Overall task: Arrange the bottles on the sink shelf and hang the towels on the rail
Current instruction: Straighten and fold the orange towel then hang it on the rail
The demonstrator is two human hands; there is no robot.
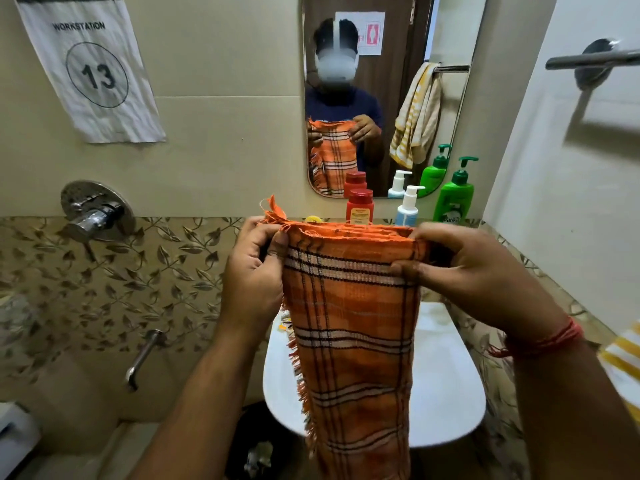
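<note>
Orange checked towel (349, 327) is pinched at its folded top edge by the left hand (254, 275) and right hand (474, 271), fingers curled tight, hanging straight over the sink (446, 386), apparently squared for the rail (588, 58) up right, beyond three bottles (360, 206) already shelved.

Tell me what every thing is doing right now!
orange towel: folded, hanging down from both hands
left hand: pinches the towel's top edge
right hand: grips the towel's top edge
red bottle: upright, capped
white pump bottle: upright
green pump bottle: upright
towel rail: bare
</note>
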